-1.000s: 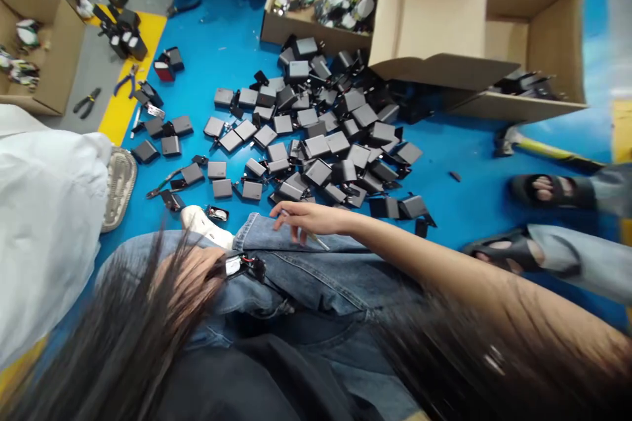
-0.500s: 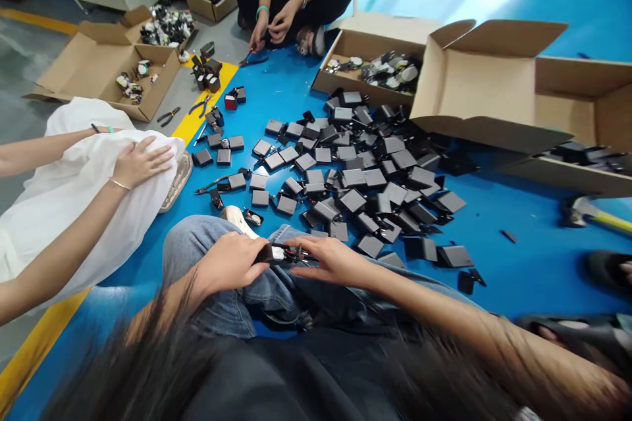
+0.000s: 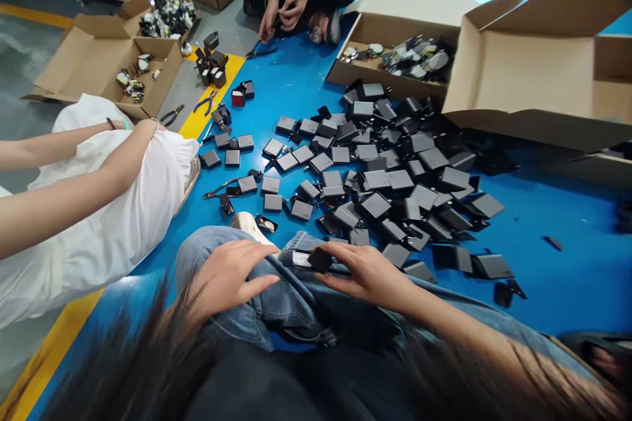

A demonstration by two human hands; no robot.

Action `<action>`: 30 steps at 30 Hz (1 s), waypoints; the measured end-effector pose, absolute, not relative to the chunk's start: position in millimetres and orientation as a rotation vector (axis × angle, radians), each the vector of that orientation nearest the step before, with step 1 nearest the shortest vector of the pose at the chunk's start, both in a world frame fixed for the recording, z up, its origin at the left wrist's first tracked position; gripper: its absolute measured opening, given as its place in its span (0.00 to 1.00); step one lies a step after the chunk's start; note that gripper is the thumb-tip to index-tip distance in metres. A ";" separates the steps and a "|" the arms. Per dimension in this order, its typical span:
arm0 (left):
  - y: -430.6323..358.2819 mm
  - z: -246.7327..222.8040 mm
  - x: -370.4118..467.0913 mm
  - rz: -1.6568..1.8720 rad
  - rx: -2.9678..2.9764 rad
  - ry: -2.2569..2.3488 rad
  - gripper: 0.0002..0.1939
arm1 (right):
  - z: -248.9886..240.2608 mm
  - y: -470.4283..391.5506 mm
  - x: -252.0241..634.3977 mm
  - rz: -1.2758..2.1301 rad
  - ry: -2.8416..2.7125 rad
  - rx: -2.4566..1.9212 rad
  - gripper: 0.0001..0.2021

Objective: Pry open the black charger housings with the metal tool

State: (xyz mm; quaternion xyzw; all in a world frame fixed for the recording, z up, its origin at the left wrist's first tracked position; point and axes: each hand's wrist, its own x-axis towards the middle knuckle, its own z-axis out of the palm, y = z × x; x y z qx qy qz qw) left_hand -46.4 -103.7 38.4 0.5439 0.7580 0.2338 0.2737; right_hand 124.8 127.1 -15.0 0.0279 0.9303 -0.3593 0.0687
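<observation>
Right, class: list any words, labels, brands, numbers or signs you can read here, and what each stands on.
No text can be read.
Grey cases: any marks are too small to read.
Red-faced block: too small.
Black piece in the right hand: none legible.

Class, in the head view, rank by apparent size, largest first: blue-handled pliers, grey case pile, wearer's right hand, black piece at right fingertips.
Grey case pile
Right hand
Blue-handled pliers and black piece: too alike to rank

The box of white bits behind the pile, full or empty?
Partly full: the box holds white bits, but its bare back wall shows.
</observation>
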 end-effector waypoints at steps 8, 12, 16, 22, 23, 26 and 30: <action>-140.1 3.2 -135.2 0.988 0.712 2.467 0.18 | -2.4 133.5 127.8 -1.013 2.930 0.261 0.15; -111.2 -57.0 -160.0 0.869 0.791 2.296 0.25 | 2.4 127.0 131.8 -1.020 2.958 0.305 0.15; -91.3 -121.1 -170.2 0.830 0.707 2.298 0.29 | -3.9 126.4 133.2 -0.964 3.015 0.267 0.14; -104.7 -165.0 -176.5 0.970 0.641 2.257 0.26 | -14.6 129.2 128.7 -0.901 3.011 0.223 0.12; -106.8 -166.5 -176.6 0.994 0.643 2.246 0.26 | -15.4 128.9 128.4 -0.901 3.008 0.220 0.12; -109.5 -168.4 -176.7 1.046 0.650 2.229 0.24 | -18.2 128.2 129.5 -0.880 3.005 0.237 0.12; -110.7 -170.3 -176.8 1.089 0.673 2.210 0.22 | -24.1 128.9 132.6 -0.790 3.025 0.263 0.14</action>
